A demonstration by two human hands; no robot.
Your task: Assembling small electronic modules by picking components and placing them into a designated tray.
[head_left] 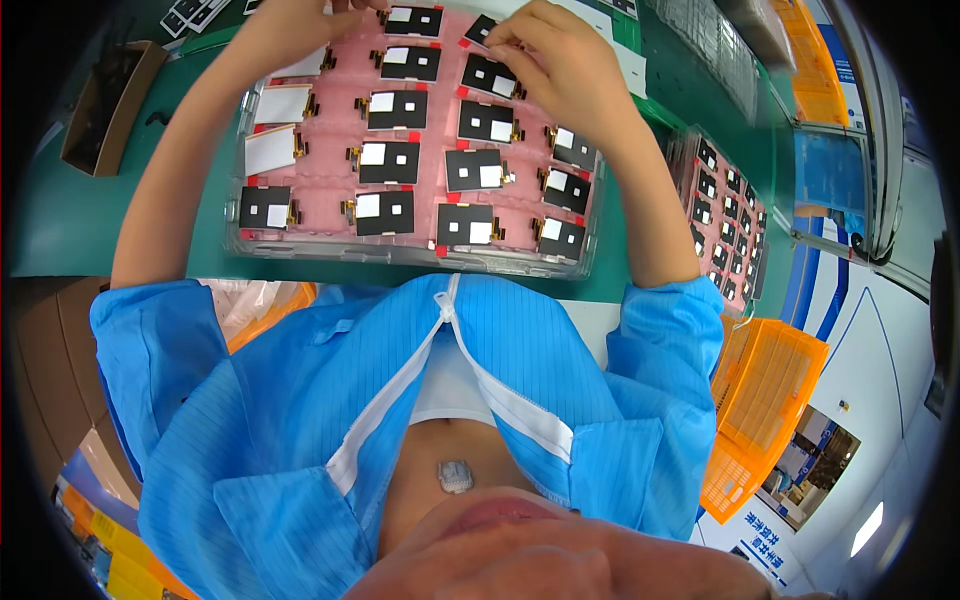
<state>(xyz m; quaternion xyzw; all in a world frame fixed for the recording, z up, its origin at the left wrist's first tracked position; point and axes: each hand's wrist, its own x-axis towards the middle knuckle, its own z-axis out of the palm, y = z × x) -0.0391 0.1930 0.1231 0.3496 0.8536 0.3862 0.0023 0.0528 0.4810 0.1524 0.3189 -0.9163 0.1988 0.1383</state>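
Observation:
A clear plastic tray (330,252) with a pink lining (335,190) holds rows of small flat display-like panels with gold ribbon tails. Most have a black backing with white patches, like this panel (388,162); several at the left are plain white, such as this white panel (272,150). At the tray's far right, my right hand (565,65) has its thumb and fingertips closed at the edge of a black-backed panel (481,30). My left hand (300,25) reaches over the far left part, fingers bent together near the upper edge; what they hold is hidden.
A second tray of panels (728,225) stands to the right on the green table (200,230). An open cardboard box (118,105) is at the left. Clear plastic trays (710,50) lie at the far right. Below the table's right edge is an orange basket (765,400).

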